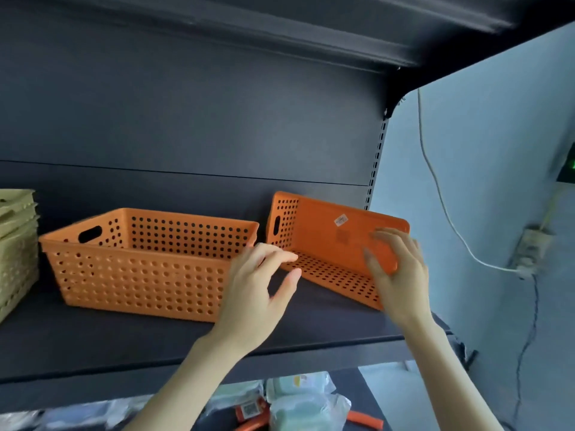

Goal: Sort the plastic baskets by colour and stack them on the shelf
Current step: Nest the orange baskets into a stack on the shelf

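Observation:
Two orange perforated plastic baskets are on the dark shelf (326, 325). The left basket (140, 275) stands upright with its opening up. The right basket (323, 241) lies tipped on its long side, its solid base with a sticker facing me. My left hand (252, 293) hovers with fingers apart in front of the gap between the two, by the upright basket's right corner. My right hand (398, 275), blurred, is spread against the right end of the tipped basket and touches it without a closed grip. It hides that end of the basket.
A stack of pale green baskets (15, 244) sits at the shelf's left edge. Another shelf board (280, 32) hangs overhead. Wrapped packages (298, 399) lie on the level below. A white cable and socket (529, 250) are on the wall to the right.

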Available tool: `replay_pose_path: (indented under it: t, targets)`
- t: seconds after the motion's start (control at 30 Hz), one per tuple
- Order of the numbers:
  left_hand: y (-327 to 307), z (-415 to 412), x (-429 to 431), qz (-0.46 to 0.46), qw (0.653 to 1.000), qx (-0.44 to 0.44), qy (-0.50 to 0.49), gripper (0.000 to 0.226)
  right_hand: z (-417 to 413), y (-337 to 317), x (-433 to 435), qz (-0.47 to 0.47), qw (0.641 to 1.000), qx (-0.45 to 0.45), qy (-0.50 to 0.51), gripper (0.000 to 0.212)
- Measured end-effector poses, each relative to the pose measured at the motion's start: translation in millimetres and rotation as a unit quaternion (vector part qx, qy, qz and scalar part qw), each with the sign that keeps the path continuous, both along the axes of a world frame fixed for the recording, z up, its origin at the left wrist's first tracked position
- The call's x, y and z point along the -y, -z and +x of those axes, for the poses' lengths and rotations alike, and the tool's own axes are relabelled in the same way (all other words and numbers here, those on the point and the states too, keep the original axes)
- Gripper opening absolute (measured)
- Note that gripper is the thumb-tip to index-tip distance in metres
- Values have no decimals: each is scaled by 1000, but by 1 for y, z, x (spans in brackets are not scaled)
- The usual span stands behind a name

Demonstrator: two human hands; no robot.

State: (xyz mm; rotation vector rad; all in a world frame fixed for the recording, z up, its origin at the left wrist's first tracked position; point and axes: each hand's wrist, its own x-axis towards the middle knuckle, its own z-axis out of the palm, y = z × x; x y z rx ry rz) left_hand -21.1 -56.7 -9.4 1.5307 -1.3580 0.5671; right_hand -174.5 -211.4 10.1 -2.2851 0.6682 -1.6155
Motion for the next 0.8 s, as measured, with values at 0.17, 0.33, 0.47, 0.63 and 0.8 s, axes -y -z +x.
replay_pose_path:
  t: [0.17,0.33,0.47,0.63,0.8]
  targets:
    - [15,-36,69,31,998,-58,-25,31,-35,0,59,51,999,-8,12,57]
    - [37,-50,107,70,988,-120,-63,20,-39,10,88,203,974,-84,-51,56]
    - [43,-53,114,91,976,-171,-94,27,-38,23,96,211,975,-71,-29,16]
    - [39,-47,116,84,966,-206,-133,68,-47,24,105,211,977,-6,24,23]
    - [23,-39,117,41,956,-225,-183,102,-70,15,120,242,967,79,20,18]
